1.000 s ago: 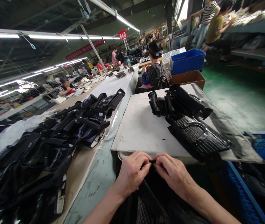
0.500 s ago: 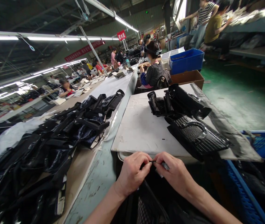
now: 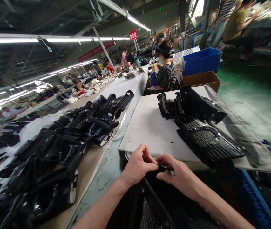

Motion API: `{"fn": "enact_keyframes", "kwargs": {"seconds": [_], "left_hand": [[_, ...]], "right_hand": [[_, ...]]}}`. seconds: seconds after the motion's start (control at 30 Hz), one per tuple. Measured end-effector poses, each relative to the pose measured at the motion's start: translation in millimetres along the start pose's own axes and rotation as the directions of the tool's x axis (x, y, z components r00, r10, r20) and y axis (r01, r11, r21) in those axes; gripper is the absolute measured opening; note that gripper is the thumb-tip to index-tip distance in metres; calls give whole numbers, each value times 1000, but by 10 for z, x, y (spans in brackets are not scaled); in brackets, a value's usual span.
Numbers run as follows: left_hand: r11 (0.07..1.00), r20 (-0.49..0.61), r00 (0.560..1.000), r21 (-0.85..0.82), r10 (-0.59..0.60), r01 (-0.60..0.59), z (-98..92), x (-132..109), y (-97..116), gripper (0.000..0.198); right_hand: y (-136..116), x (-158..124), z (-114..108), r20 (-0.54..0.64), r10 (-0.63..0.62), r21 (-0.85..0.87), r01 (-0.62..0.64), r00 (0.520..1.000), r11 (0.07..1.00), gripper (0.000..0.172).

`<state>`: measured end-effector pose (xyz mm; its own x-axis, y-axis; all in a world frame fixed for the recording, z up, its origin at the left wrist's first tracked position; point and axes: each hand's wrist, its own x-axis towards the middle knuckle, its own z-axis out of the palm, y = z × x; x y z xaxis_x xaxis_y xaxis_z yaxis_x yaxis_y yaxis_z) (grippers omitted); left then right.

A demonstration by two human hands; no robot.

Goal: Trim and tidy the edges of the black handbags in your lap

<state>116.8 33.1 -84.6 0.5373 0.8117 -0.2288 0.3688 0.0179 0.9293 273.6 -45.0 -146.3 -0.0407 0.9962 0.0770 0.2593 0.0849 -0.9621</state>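
Low at the centre, a black bag (image 3: 159,203) with a checked panel lies close to my body, partly lost in shadow. My left hand (image 3: 138,165) pinches its dark upper edge between thumb and fingers. Just beside it, my right hand (image 3: 174,170) curls thumb and fingers around the same edge, and a small pale spot shows there. The fingertips of both hands nearly meet. Beyond them, on a white-topped board (image 3: 147,127), rests a glossy black handbag (image 3: 209,140) with a textured front and a handle.
More black bag pieces (image 3: 197,101) lie farther back on the board. A long pile of black bags (image 3: 61,152) covers the table at left. Blue crates (image 3: 256,197) stand at lower right. A co-worker in a striped top (image 3: 165,74) sits ahead, near a blue bin (image 3: 202,60).
My fingers have gone from a tight pinch on a thin black strip to a wider hold on the bag's edge. The view has swung slightly left.
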Motion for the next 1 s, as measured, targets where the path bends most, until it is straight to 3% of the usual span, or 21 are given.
{"fn": "enact_keyframes", "kwargs": {"seconds": [0.07, 0.13, 0.33, 0.47, 0.6, 0.8, 1.0], "left_hand": [[1000, 10, 1000, -10, -9, 9, -4, -12, 9, 33], [999, 0, 1000, 40, -4, 4, -11, -61, 24, 27], [891, -206, 972, 455, 109, -4, -32, -351, 47, 34], [797, -238, 965, 601, 107, 60, -47, -434, 25, 22], [691, -224, 967, 718, 122, 79, -71, -438, 81, 17], [656, -145, 959, 753, 243, -52, -37, -440, 110, 15], [636, -54, 937, 747, 346, -192, 22, -390, 31, 14]], "right_hand": [[-42, 30, -27, 58, -37, -182, 47, 998, 982, 13], [-56, 66, -34, 60, -72, -305, 87, 996, 948, 20], [33, 110, 47, -18, -51, -378, 40, 999, 925, 23], [45, 96, 124, -45, -56, -450, 29, 997, 893, 21], [-33, 55, 136, -88, -104, -544, 40, 991, 838, 18], [-166, -107, 91, -146, -219, -719, 48, 965, 693, 13], [-77, -167, 102, -173, -206, -686, 32, 963, 726, 15]]}}
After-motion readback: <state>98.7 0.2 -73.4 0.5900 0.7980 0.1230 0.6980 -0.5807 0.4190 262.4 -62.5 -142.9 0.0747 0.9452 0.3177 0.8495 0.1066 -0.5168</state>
